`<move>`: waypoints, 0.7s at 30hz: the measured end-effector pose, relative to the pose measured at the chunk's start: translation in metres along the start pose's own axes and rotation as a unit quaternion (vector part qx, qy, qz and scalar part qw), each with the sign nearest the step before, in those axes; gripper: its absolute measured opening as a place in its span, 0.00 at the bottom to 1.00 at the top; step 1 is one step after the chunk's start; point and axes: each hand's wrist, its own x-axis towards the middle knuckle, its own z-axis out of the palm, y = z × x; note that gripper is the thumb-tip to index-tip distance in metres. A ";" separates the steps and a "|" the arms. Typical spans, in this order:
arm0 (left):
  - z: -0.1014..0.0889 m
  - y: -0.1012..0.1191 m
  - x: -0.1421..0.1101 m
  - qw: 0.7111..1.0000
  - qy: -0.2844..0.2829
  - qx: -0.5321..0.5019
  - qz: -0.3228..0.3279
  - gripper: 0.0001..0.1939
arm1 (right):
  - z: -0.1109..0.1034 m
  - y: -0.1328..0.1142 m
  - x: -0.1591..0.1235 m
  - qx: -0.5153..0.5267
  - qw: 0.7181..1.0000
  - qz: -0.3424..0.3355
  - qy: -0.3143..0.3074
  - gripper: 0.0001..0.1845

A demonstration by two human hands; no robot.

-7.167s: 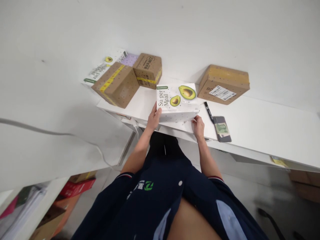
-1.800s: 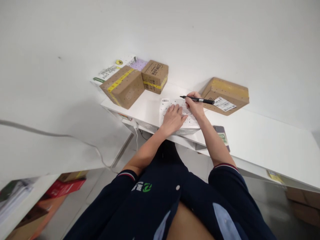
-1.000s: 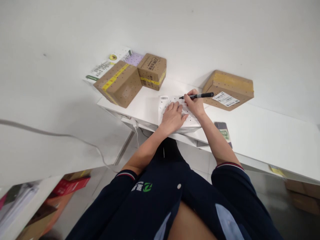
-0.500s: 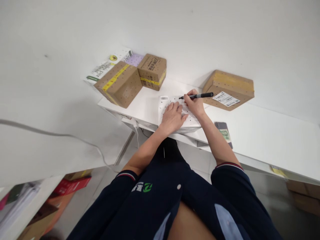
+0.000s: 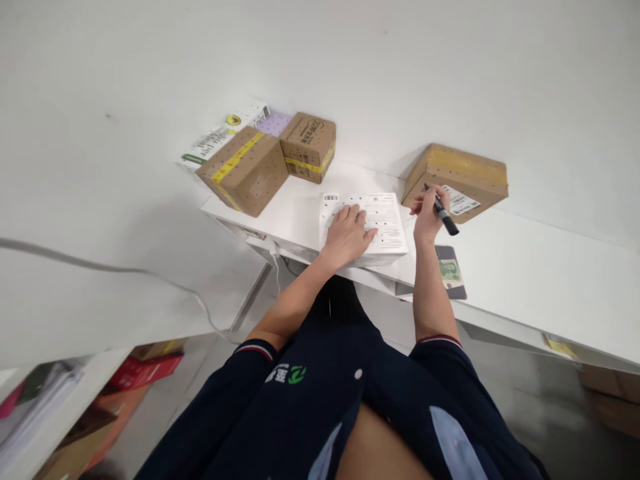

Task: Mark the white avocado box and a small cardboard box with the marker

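At the table's (image 5: 545,280) near edge, a smartphone (image 5: 444,255) with a banknote (image 5: 450,272) on it lies beside the right forearm. To its left, also at the near edge, is a white printed carton (image 5: 393,233), directly under the left hand (image 5: 347,233), which presses flat with fingers spread. Well apart from it, right of the carton, the right hand (image 5: 429,208) grips a black marker (image 5: 447,221), its tip before a labelled cardboard box (image 5: 467,175); contact cannot be told. Far left stand a larger taped cardboard box (image 5: 263,175), a smaller one (image 5: 307,148) and a "Su-per Meal" carton (image 5: 213,143).
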 end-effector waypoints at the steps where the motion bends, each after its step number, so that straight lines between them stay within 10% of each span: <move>1: 0.000 0.000 0.000 1.000 0.001 -0.002 0.000 0.29 | -0.012 0.011 0.000 -0.078 0.997 -0.002 0.002 0.15; 7: 0.002 -0.001 0.000 1.000 0.013 -0.007 0.005 0.28 | -0.069 0.047 -0.019 -0.510 0.803 -0.062 -0.303 0.26; 11: 0.001 0.000 -0.001 1.000 0.019 -0.011 0.007 0.28 | -0.067 0.046 -0.031 -0.620 0.694 -0.074 -0.358 0.29; 16: 0.000 0.000 -0.002 1.000 0.006 -0.007 -0.002 0.28 | -0.072 0.038 -0.035 -0.609 0.717 -0.047 -0.336 0.31; 21: 0.004 -0.002 -0.003 1.000 0.017 -0.006 -0.001 0.28 | -0.130 0.026 -0.053 -0.594 0.781 0.118 -0.152 0.42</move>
